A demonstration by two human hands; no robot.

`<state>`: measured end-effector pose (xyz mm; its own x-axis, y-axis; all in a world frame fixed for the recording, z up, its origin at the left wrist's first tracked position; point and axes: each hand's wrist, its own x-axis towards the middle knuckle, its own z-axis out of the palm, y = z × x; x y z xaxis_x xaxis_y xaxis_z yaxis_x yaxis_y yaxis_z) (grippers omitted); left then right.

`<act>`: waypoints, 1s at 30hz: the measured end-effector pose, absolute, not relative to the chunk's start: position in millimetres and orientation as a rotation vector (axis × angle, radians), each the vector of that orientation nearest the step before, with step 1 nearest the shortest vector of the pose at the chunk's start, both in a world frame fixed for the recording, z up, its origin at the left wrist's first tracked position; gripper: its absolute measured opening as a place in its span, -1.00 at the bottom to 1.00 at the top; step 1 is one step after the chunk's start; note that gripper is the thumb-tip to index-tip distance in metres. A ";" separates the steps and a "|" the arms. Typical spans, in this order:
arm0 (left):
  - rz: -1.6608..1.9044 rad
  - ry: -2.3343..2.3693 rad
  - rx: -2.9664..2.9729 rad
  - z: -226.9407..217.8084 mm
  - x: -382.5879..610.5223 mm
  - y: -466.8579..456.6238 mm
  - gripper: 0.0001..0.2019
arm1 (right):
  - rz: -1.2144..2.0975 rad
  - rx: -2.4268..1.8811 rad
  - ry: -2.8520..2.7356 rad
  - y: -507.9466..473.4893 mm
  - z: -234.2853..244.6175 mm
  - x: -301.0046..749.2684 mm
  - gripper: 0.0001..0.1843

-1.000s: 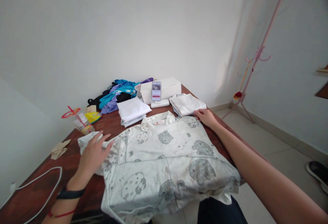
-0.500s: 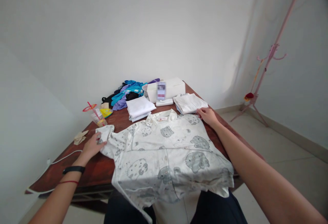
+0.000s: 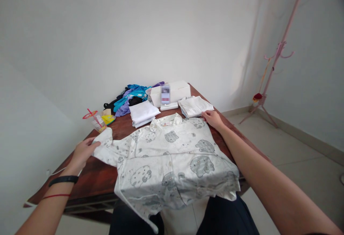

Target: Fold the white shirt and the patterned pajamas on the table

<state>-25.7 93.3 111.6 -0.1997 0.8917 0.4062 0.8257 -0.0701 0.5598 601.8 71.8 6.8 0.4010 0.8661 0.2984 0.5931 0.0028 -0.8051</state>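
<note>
The left hand (image 3: 82, 151) grips the end of the left sleeve of a white printed baby garment (image 3: 172, 159), fingers closed around the cloth. The right hand (image 3: 212, 118) lies flat and open on the garment's far right shoulder, holding nothing. The garment is spread face up across the brown bench (image 3: 94, 177), its hem hanging over the near edge. Behind it sit a folded white cloth (image 3: 143, 112), a second folded stack (image 3: 194, 106), a white box (image 3: 172, 90) and a heap of coloured clothes (image 3: 129, 98). A plastic cup (image 3: 96, 122) stands at the left.
</note>
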 end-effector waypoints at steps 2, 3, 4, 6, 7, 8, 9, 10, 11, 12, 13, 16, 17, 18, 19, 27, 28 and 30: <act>1.264 1.983 1.840 121.9 -13.2 90.8 -0.59 | 0.356 -1.698 -1.288 71.9 6.6 602.0 -0.61; 1.331 1.925 1.814 126.8 -4.3 89.3 -0.54 | 0.357 -1.700 -1.287 71.9 6.5 602.1 -0.61; 1.395 1.866 1.810 131.1 6.9 87.0 -0.50 | 0.358 -1.701 -1.288 71.9 6.5 602.1 -0.60; 1.516 1.693 1.845 136.4 36.3 78.4 -0.44 | 0.361 -1.701 -1.292 72.1 6.3 602.2 -0.60; 1.527 1.629 1.881 136.6 54.4 70.9 -0.42 | 0.362 -1.701 -1.294 72.2 6.1 602.3 -0.60; 1.528 1.573 1.924 134.7 74.3 60.9 -0.44 | 0.363 -1.700 -1.297 72.4 6.0 602.3 -0.60; 1.517 1.503 1.999 130.6 95.5 48.4 -0.45 | 0.364 -1.699 -1.299 72.6 5.8 602.5 -0.60; 1.445 1.403 2.190 124.5 117.3 33.8 -0.43 | 0.365 -1.698 -1.301 72.8 5.6 602.6 -0.60; 1.256 1.274 2.426 116.6 138.7 17.8 -0.39 | 0.365 -1.696 -1.303 72.9 5.6 602.8 -0.60; 0.937 1.122 2.646 107.8 158.8 1.3 -0.35 | 0.364 -1.695 -1.304 72.8 5.7 602.9 -0.60; 0.621 0.938 2.810 98.6 176.9 -14.4 -0.31 | 0.362 -1.694 -1.306 72.5 6.0 603.0 -0.60; 0.131 0.628 2.951 76.0 214.1 -47.2 -0.28 | 0.352 -1.698 -1.314 71.3 7.1 602.9 -0.60; 0.111 0.641 2.937 71.2 220.6 -51.5 -0.29 | 0.349 -1.701 -1.319 71.0 7.4 602.8 -0.59; 0.137 0.700 2.911 67.7 224.4 -52.6 -0.29 | 0.347 -1.703 -1.324 70.9 7.5 602.6 -0.59; 0.181 0.787 2.880 65.2 226.0 -50.9 -0.29 | 0.346 -1.706 -1.328 70.9 7.6 602.3 -0.59; 0.211 1.397 2.602 51.2 202.9 -11.0 -0.01 | 0.361 -1.705 -1.338 71.0 9.2 601.4 -0.59; 0.186 1.419 2.589 52.0 201.3 -9.4 -0.02 | 0.363 -1.702 -1.337 70.6 9.8 601.2 -0.59; 0.145 1.415 2.581 57.4 202.4 -10.2 -0.09 | 0.369 -1.697 -1.333 69.7 10.9 600.4 -0.60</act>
<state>202.4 -10.2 57.4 0.5384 0.8427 -0.0077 0.8237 -0.5243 0.2159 600.4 69.7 10.9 0.3697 0.8830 0.2893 0.6081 0.0056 -0.7939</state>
